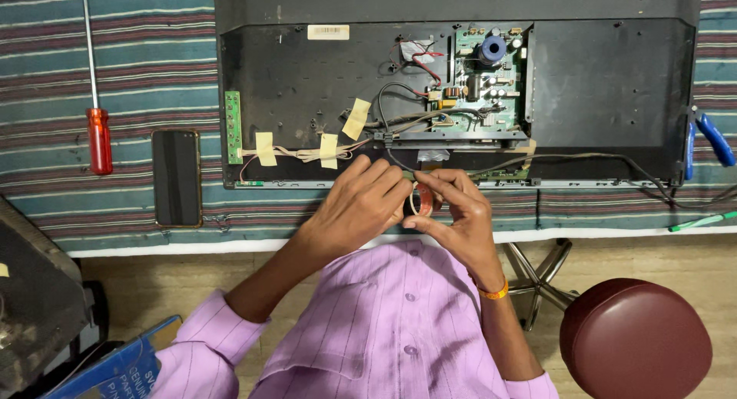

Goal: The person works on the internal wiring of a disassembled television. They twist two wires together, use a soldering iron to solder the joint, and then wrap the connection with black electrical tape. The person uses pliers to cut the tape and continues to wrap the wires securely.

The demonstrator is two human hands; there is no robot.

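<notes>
Both forearms reach forward from rolled-up lilac sleeves and meet in front of the chest. The left hand [359,203] lies palm down, knuckles up, its fingers curled together and pointing right, fingertips pressed toward those of the other hand. The right hand [454,213] comes in from the right with the wrist bent, back of the hand showing; its thumb and forefinger are pinched in a fine grip, the other fingers loosely folded beneath. The two hands touch at the fingertips. The right wrist bears an orange band [494,293].

Fingers [384,186] half hide tape roll [424,201].
</notes>
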